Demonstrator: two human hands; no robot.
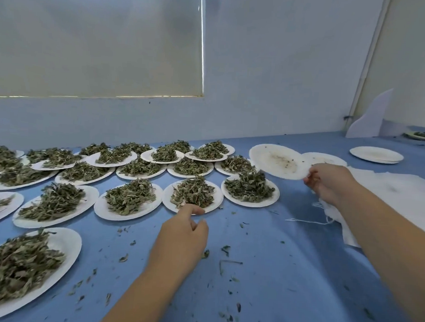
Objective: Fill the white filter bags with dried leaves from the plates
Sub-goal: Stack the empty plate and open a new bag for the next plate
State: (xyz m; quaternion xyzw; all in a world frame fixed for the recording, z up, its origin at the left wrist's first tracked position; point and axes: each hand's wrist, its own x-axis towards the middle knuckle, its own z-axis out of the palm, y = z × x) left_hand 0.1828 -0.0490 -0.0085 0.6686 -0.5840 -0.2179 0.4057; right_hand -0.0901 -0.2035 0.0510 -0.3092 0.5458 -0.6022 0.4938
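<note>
Blue cloth is covering the table (264, 237), and I am watching both hands working over it. My left hand (182, 232) is reaching forward, fingers loosely curled and gripping nothing, one fingertip touching the near rim of a leaf plate (166, 196) that is sitting mid-table heaped with dried leaves (193, 194). My right hand (328, 181) is pinching the edge of an empty paper plate (274, 160), holding it tilted off the cloth. White filter bags (386, 188) are lying in a pile along the table's right edge, directly under that wrist, strings trailing leftward. More filled plates are crowding the far left side.
</note>
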